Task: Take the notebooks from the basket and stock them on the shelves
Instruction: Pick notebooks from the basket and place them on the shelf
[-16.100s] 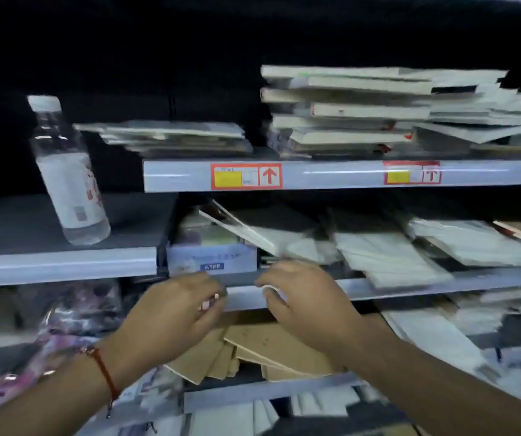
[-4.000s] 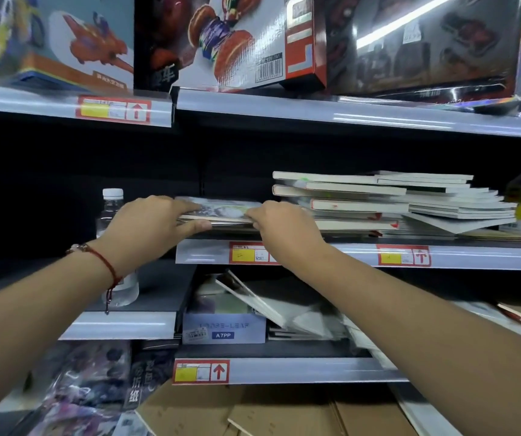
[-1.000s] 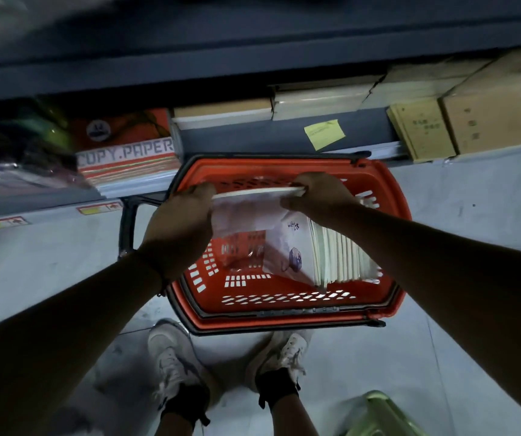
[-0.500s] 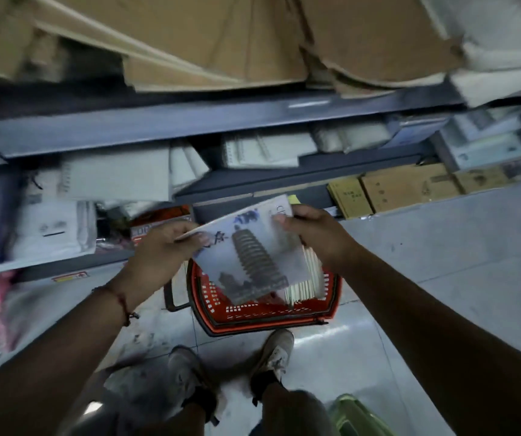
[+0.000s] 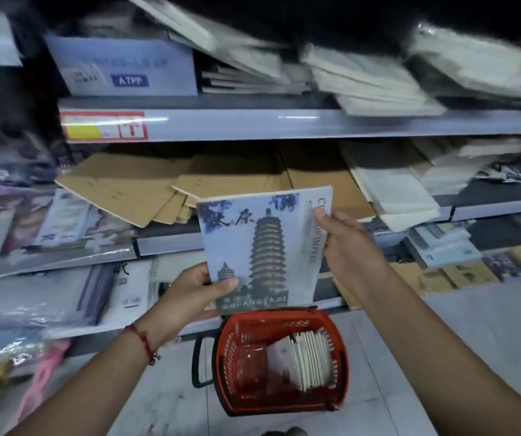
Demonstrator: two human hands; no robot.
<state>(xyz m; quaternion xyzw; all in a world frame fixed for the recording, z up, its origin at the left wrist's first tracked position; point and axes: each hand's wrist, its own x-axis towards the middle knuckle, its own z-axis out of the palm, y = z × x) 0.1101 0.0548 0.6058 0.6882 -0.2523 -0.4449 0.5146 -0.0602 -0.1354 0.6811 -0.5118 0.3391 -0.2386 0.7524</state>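
Crowded shelves [image 5: 284,124] stand above a grey floor [image 5: 410,357]; both hands, left hand [image 5: 196,294] and right hand [image 5: 347,247], pinch the notebook [image 5: 262,247], now raised higher above the basket [image 5: 341,357].

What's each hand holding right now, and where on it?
Both hold one pagoda-cover notebook: left hand pinches its lower left corner, right hand grips its right edge near the top.

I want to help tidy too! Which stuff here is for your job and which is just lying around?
For the job:
pagoda notebook, held by left hand and right hand
red basket
notebooks in the basket
shelf edge

Just lying about:
brown cardboard sheets
blue box
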